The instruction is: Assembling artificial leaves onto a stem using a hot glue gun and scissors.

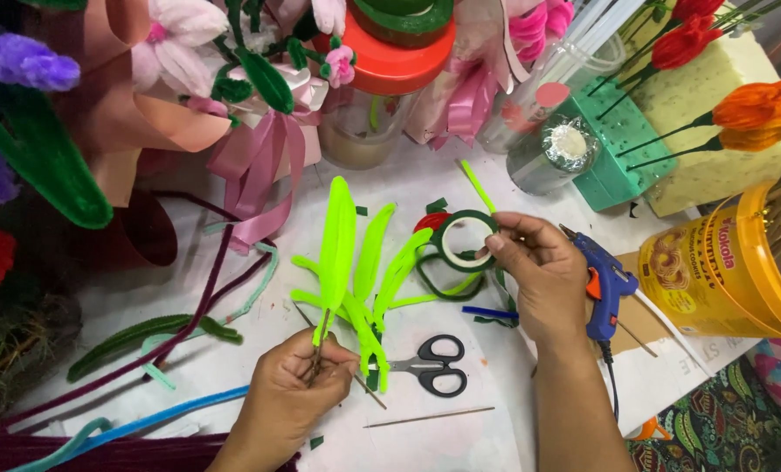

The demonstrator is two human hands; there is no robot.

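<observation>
Along the left edge of the frame stand fuzzy purple flowers [19,61] and a thick dark green stem [45,162], with long maroon pipe cleaners [207,297] trailing down across the white table [233,367] toward the lower left, beside a dark green fuzzy leaf [137,336] and a blue pipe cleaner [172,411]. Upper left of centre, a pink wrapped bouquet [233,105] with ribbons leans over the table. Low and left of centre, the left hand [290,398] is curled shut, thumb and fingers pinching the base of a thin wooden stick [318,354] to which a neon green pipe-cleaner leaf [336,236] is joined; this leaf stands upward in the frame, and more neon green leaves [382,262] fan out just beside it on the table. Black-handled scissors [432,364] lie just right of that hand, with a bare wooden skewer [430,418] below them. At centre, the right hand [539,271] pinches a roll of dark green floral tape [465,240] between thumb and fingertips, holding it just above the table near the leaves. Behind it, at top centre, sits a jar with an orange lid [390,65]. Right of the hand lies a blue glue gun [604,284], touching the wrist side. Farther right, a green foam block [622,144] and a yellow one hold red and orange fuzzy tulips [753,105], and a yellow plastic tub [722,271] lies tipped at the right edge.
</observation>
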